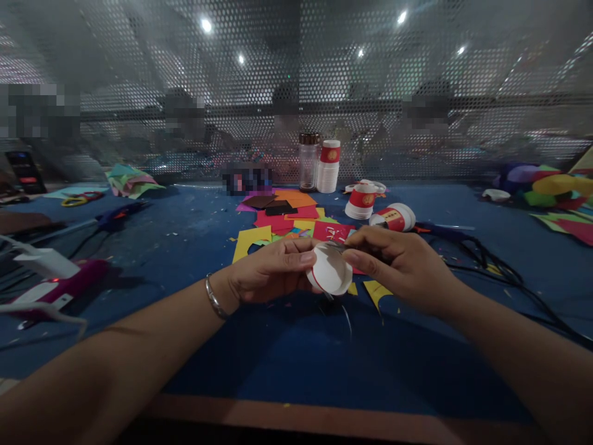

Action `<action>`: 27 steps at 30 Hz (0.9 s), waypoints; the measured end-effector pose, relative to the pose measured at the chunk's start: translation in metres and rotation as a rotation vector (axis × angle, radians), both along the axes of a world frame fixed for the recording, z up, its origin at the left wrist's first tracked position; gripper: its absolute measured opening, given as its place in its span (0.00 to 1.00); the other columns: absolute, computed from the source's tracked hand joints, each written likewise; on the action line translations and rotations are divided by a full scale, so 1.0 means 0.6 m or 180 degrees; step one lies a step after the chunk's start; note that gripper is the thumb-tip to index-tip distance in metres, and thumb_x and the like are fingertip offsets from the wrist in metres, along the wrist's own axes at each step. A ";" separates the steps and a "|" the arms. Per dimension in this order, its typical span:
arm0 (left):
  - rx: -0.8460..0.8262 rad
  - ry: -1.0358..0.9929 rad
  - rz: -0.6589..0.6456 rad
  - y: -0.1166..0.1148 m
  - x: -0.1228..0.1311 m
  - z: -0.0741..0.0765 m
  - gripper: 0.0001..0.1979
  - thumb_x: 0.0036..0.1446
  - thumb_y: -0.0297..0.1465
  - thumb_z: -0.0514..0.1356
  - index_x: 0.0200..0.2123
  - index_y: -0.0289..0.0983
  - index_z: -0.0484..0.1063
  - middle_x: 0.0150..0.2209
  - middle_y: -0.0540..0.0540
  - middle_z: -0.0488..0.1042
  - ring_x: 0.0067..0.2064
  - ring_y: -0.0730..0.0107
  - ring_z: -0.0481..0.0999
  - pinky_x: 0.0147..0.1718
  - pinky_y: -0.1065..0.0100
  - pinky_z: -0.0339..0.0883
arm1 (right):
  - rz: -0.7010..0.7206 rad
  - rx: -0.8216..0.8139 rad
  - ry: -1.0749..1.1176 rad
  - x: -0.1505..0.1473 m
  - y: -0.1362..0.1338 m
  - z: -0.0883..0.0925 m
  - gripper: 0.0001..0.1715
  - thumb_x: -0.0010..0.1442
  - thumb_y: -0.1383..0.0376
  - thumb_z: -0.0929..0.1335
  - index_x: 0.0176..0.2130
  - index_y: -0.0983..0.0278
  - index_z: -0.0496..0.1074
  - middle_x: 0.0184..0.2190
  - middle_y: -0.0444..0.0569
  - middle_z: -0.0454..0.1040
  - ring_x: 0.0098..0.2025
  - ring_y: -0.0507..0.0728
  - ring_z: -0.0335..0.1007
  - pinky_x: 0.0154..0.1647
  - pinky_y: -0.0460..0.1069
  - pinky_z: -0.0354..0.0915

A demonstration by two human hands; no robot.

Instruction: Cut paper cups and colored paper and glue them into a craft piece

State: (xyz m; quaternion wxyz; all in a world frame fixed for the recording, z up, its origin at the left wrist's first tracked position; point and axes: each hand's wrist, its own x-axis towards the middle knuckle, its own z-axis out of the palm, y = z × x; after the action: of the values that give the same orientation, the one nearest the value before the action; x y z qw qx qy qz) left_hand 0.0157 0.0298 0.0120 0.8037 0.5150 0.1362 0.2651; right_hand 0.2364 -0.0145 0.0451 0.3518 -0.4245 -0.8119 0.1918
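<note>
- At centre frame, over the blue worktop (278, 364), our left hand (271, 270) pinches a white paper cup (330, 275) in its grip.
- Our right hand (401, 262), grip closed, touches the cup's upper edge.

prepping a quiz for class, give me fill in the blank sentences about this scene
The left hand and right hand hold one cup, white with a ____ band.
The table is ____.
A bracelet sits on the ____ wrist.
Missing: red; blue; left.
</note>
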 end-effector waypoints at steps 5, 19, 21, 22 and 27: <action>-0.0078 -0.0040 -0.0032 0.001 -0.003 -0.002 0.22 0.50 0.39 0.72 0.45 0.33 0.78 0.38 0.42 0.77 0.40 0.66 0.77 0.41 0.67 0.72 | 0.0030 0.0065 0.0051 -0.001 -0.002 0.001 0.16 0.66 0.55 0.66 0.32 0.63 0.72 0.24 0.43 0.68 0.25 0.50 0.60 0.25 0.46 0.57; -0.0094 -0.0145 -0.0195 0.007 -0.003 -0.003 0.21 0.52 0.39 0.71 0.46 0.32 0.78 0.39 0.41 0.81 0.40 0.61 0.83 0.33 0.74 0.72 | -0.0013 -0.0090 0.0185 -0.004 -0.003 0.001 0.17 0.65 0.53 0.66 0.32 0.62 0.72 0.25 0.43 0.70 0.26 0.50 0.61 0.26 0.46 0.57; -0.0065 -0.0151 -0.0210 0.007 -0.003 -0.003 0.21 0.53 0.39 0.70 0.45 0.31 0.78 0.38 0.40 0.81 0.40 0.61 0.83 0.32 0.74 0.72 | -0.0015 -0.0130 0.0226 -0.005 -0.004 0.001 0.18 0.65 0.53 0.66 0.32 0.62 0.72 0.25 0.43 0.69 0.27 0.50 0.61 0.27 0.46 0.58; -0.0049 -0.0167 -0.0232 0.008 -0.003 -0.003 0.21 0.54 0.39 0.70 0.45 0.31 0.78 0.38 0.40 0.81 0.40 0.61 0.83 0.32 0.75 0.72 | -0.0022 -0.0161 0.0252 -0.005 -0.004 0.001 0.18 0.65 0.53 0.66 0.32 0.62 0.72 0.25 0.43 0.69 0.27 0.50 0.61 0.27 0.46 0.58; -0.0005 -0.0262 -0.0387 0.009 -0.002 -0.003 0.20 0.56 0.40 0.68 0.47 0.32 0.77 0.40 0.39 0.81 0.42 0.61 0.83 0.33 0.76 0.73 | 0.0004 -0.0260 0.0336 -0.007 -0.004 0.001 0.19 0.65 0.51 0.66 0.31 0.62 0.72 0.25 0.43 0.68 0.26 0.51 0.60 0.26 0.47 0.58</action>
State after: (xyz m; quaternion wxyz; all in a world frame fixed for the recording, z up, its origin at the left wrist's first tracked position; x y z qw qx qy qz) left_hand 0.0143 0.0355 0.0101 0.8237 0.5103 0.0718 0.2366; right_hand 0.2320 -0.0171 0.0460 0.3764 -0.4274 -0.7840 0.2471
